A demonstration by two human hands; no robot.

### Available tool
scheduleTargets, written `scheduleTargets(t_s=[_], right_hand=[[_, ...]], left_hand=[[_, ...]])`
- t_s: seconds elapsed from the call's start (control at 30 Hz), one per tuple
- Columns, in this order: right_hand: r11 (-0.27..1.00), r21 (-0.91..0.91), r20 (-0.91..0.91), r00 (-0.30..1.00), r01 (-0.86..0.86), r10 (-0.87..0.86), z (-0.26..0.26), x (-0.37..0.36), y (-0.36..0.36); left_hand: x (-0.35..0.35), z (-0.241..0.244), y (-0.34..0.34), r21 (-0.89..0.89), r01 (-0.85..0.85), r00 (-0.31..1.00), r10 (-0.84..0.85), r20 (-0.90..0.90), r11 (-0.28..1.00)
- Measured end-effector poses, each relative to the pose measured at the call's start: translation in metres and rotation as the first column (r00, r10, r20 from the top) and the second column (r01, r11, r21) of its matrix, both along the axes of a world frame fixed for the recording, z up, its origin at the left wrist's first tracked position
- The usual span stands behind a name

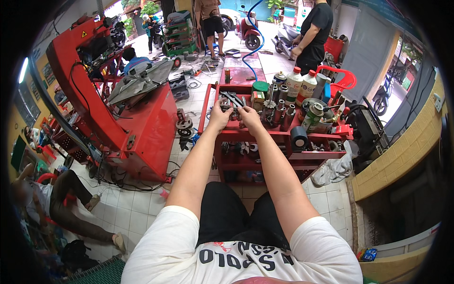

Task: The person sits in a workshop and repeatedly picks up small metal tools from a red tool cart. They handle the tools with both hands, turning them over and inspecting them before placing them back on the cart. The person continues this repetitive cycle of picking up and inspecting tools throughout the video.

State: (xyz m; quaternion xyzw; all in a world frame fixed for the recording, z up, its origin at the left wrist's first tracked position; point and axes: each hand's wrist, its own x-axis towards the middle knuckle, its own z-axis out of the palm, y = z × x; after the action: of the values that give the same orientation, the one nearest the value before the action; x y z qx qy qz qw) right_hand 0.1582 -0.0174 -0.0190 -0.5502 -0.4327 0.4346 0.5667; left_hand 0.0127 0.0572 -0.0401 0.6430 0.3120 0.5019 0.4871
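Both arms reach forward over a red metal tool cart [276, 134]. Near the left end of its top tray, my left hand [220, 115] has its fingers curled at a cluster of metal tools. My right hand [249, 118] is beside it, thumb and fingertips against a dark, elongated tool [234, 100]. The fingers hide what lies beneath, so a firm hold by either hand cannot be told. Right of my hands stand steel sockets [278, 115], a small box [258, 99], a green round lid [260, 86], and several bottles [293, 85] and spray cans [313, 116].
A red tyre-changing machine [142, 135] stands at the left, with cables on the tiles. A person [53, 202] sits at the lower left; another [314, 35] stands beyond the cart. A blue hose [261, 41] hangs ahead. A red plastic chair [342, 78] is behind the bottles.
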Motion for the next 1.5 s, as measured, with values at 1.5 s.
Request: scheduleTargets(t_s=[1.5], right_hand=[[0.982,-0.123,0.149,0.981,0.146,-0.128,-0.022,0.024,0.011]], left_hand=[[0.024,-0.007,-0.002,0.050,-0.127,0.975,0.115,0.191,0.991]])
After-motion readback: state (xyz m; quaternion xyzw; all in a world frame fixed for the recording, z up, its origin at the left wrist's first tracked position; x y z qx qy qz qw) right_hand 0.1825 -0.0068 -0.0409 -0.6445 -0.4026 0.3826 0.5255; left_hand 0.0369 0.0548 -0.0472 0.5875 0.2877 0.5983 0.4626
